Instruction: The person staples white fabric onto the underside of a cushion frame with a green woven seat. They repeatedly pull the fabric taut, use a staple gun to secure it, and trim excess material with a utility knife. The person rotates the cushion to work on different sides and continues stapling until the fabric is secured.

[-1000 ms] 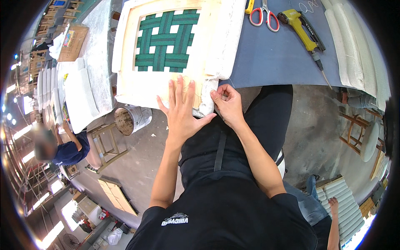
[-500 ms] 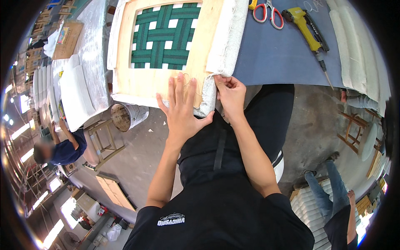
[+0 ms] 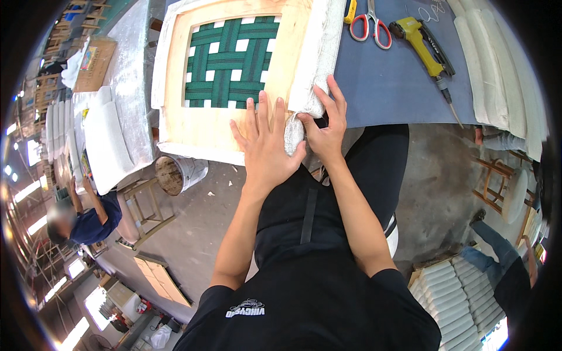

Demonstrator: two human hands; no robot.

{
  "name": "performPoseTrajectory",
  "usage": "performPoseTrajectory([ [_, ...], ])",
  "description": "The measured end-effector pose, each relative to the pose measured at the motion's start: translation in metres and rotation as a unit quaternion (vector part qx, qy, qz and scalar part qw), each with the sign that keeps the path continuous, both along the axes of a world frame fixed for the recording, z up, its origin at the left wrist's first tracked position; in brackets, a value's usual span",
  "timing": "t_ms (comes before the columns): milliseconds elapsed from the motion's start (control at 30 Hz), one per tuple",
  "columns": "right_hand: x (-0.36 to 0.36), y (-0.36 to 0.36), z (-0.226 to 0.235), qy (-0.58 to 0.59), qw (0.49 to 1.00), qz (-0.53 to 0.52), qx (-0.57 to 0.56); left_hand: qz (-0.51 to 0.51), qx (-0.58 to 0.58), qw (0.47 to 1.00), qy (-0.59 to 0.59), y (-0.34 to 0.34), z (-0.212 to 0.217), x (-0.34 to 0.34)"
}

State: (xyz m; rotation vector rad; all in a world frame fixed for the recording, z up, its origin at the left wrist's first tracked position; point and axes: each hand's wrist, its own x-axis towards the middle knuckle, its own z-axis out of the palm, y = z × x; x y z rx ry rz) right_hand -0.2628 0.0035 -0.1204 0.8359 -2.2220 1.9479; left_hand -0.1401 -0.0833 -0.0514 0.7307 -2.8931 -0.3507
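A wooden seat frame [image 3: 202,126] lies underside up on the table, with green woven webbing [image 3: 231,64] across its opening. White textured fabric [image 3: 317,64] is folded round its edges. My left hand [image 3: 266,155] rests on the near rail, fingers spread over the wood and thumb over the near right corner. At that corner my right hand [image 3: 326,134] has its fingers apart. Its thumb touches the gathered fabric fold, and its index and middle fingers reach along the fabric-covered side. Nothing shows in either palm.
On the blue-grey tabletop [image 3: 386,88] lie red-handled scissors [image 3: 370,26], a yellow-handled tool [image 3: 350,11], a yellow air stapler [image 3: 422,47] and loose string. White padded pieces [image 3: 494,70] line the right edge. A bucket [image 3: 175,174] stands below left. Two other people are nearby.
My right hand has gone from pinching the fabric at the corner to spread fingers, reaching along the side. My left hand stays flat on the frame. The person at lower right has moved further right.
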Motion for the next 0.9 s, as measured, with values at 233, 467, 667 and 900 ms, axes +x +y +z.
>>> performPoseTrajectory([
  [233,0.007,-0.006,-0.019,0.059,0.997,-0.052,0.008,-0.009,0.004,1.0,-0.014,0.001,0.002,0.001],
  [467,-0.026,0.033,0.004,-0.054,0.995,0.075,-0.032,0.034,0.027,0.999,0.007,-0.005,0.001,-0.006],
  [667,-0.047,0.074,-0.022,-0.15,0.986,0.017,-0.073,0.031,0.021,0.999,-0.001,-0.032,0.006,-0.044],
  [900,-0.047,0.07,-0.022,-0.165,0.986,0.013,-0.035,0.019,0.066,0.998,-0.016,-0.042,0.0,-0.049],
])
